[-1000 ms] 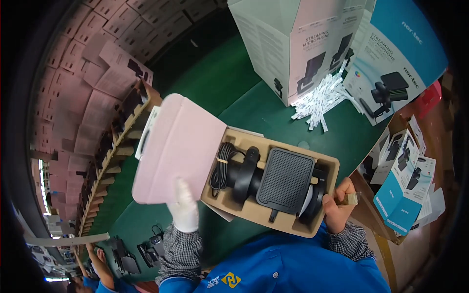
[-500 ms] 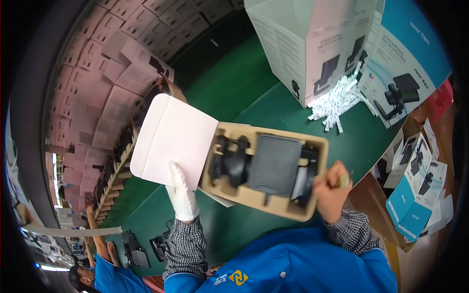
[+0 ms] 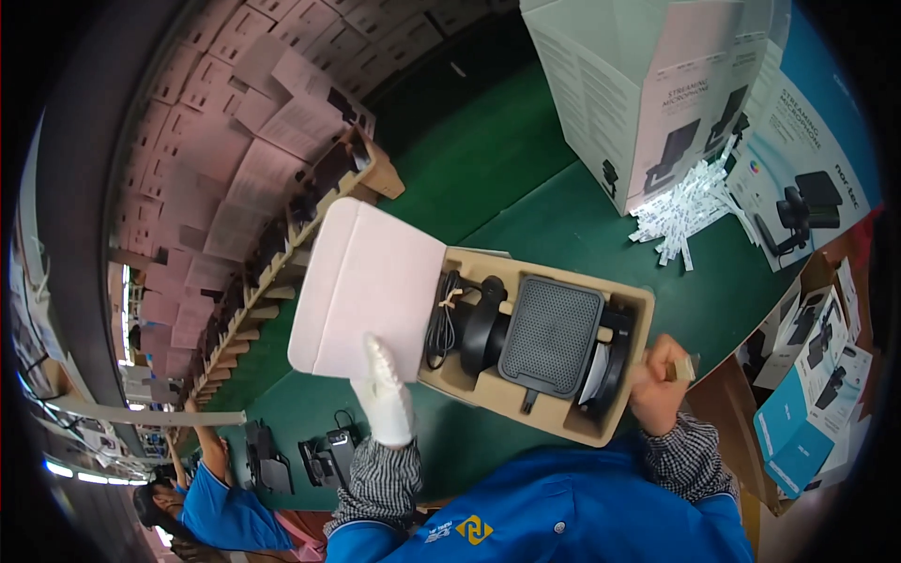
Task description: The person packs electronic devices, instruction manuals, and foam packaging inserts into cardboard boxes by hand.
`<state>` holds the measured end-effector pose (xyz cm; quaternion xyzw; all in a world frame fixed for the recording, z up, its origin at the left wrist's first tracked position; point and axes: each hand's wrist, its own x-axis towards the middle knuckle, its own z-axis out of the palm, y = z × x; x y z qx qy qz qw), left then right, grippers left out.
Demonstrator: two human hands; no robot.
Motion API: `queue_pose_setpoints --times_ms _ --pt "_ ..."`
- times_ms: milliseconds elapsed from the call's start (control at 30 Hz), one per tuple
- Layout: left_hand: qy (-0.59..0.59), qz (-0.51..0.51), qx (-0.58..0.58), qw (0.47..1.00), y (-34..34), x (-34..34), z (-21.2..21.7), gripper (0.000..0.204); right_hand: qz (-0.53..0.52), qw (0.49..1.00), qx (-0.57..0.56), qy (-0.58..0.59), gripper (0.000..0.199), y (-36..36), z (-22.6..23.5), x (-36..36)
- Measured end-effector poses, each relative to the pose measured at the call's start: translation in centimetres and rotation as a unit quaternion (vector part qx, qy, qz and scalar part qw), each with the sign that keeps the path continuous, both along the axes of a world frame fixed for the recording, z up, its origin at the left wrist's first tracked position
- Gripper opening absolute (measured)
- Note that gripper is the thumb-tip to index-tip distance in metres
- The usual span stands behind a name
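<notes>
Between my hands is a brown moulded tray (image 3: 554, 424) with a broad white flap (image 3: 361, 286) at its left end. In its hollows lie a dark grey perforated rectangular microphone head (image 3: 551, 336), a tied black cable (image 3: 439, 328), a round black stand part (image 3: 483, 328) and another dark part (image 3: 610, 366) at the right end. My left hand (image 3: 387, 403), in a white glove, grips the flap's lower edge, thumb on top and other fingers hidden beneath. At the tray's right end, my bare right hand (image 3: 655, 389) is closed, a small pale yellowish piece (image 3: 683, 368) showing at its fingers.
Paper strips (image 3: 690, 211) lie beside a tall open carton (image 3: 601, 113) at the back right. Printed cartons (image 3: 817, 375) fill a brown box at right. Dark devices (image 3: 267, 457) stand at lower left near another person (image 3: 225, 497). A slotted cardboard rack (image 3: 249, 319) runs along the left.
The whole view has shifted, so the surroundings and tray sit farther right in the picture. The tray now shows sharply instead of blurred. Both hands keep their places at it.
</notes>
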<state>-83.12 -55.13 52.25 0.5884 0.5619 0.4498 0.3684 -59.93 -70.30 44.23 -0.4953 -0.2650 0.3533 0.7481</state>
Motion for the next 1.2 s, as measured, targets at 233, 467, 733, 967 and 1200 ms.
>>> queue_pose_setpoints --times_ms 233,467,733,967,1200 --pt "0.225 -0.254 0.052 0.939 2.8 -4.5 0.0 0.040 -0.125 0.984 0.039 -0.125 0.022 9.3 2.1 0.9" --pt "0.102 -0.295 0.122 0.942 5.0 -8.7 -4.5 0.046 0.046 0.997 -0.021 0.064 0.026 7.5 -2.5 -0.6" --pt "0.063 -0.192 0.098 0.974 3.1 -12.6 -4.9 0.044 0.038 0.996 -0.044 0.061 0.027 7.4 -0.8 -9.7" --pt "0.014 -0.116 0.119 0.986 3.7 -12.1 -3.6 0.043 0.015 0.999 -0.022 0.024 0.028 9.2 0.9 -11.6" --pt "-0.046 -0.004 0.122 0.991 3.6 -13.6 -3.0 0.043 0.022 0.870 0.131 -0.475 0.016 12.8 8.3 -11.6"
